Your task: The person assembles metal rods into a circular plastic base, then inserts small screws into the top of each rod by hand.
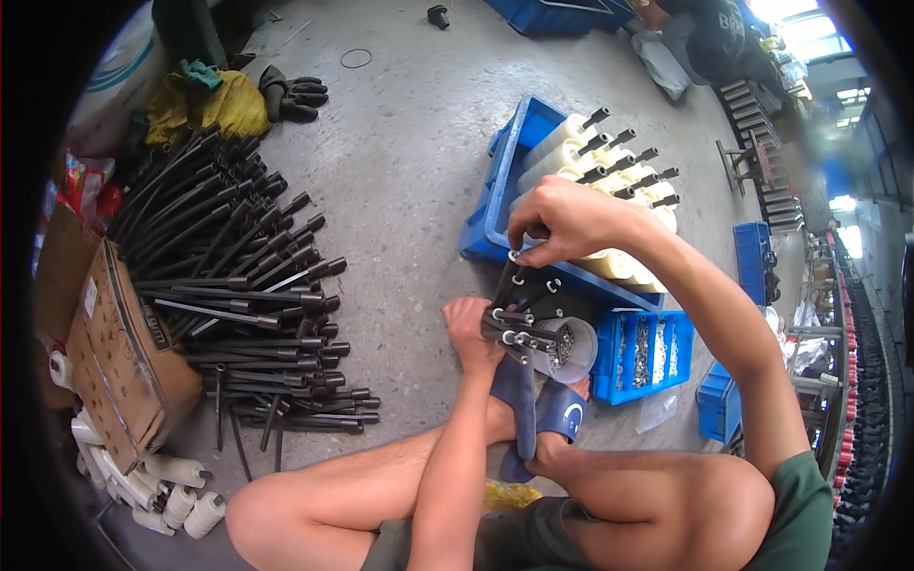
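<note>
Between my feet, my left hand (468,333) is closed round a bundle of black rods (506,324), which fan out with small light rings at their ends. Above it, my right hand (562,221) pinches a small light ring (514,256) at the tip of one rod; whether it is a nut or a washer is too small to tell. Just right of the bundle stands a white plastic tub (586,354) with small metal parts inside. Beside the tub is a blue compartment tray (625,390) holding small metal nuts and washers.
A blue crate (495,195) of cream rollers (624,266) with black shafts lies beyond my hands. To the left, many black rods (248,285) are piled beside a cardboard box (119,357). Gloves (290,95) lie farther off. Another person (700,43) is at the far right.
</note>
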A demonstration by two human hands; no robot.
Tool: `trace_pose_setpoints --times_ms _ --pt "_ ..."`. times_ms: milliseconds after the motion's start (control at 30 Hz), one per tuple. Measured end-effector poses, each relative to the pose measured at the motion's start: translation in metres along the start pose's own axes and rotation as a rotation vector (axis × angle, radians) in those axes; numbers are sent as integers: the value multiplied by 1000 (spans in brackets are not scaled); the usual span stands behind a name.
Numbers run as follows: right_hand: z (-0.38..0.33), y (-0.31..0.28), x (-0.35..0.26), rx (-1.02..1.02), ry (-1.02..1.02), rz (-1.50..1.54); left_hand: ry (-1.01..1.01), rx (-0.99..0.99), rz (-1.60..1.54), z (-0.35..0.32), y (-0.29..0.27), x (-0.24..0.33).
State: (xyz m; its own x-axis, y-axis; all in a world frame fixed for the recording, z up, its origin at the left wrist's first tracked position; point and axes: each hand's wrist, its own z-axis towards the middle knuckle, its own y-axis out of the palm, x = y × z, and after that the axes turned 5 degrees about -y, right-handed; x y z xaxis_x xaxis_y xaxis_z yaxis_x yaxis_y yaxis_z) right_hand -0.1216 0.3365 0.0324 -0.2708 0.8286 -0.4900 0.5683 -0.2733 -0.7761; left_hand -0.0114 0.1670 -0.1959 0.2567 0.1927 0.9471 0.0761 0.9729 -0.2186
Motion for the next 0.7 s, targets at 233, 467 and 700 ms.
trace_pose_setpoints --times_ms 233,467,700 --pt "11 -7 -4 -85 -74 -41 -19 -25 17 -1 -1 1" --pt "28 -8 -18 -249 -67 -323 46 -39 170 -13 8 -27" --pt "16 -7 -27 -251 -57 -356 107 -56 235 -24 16 -40"
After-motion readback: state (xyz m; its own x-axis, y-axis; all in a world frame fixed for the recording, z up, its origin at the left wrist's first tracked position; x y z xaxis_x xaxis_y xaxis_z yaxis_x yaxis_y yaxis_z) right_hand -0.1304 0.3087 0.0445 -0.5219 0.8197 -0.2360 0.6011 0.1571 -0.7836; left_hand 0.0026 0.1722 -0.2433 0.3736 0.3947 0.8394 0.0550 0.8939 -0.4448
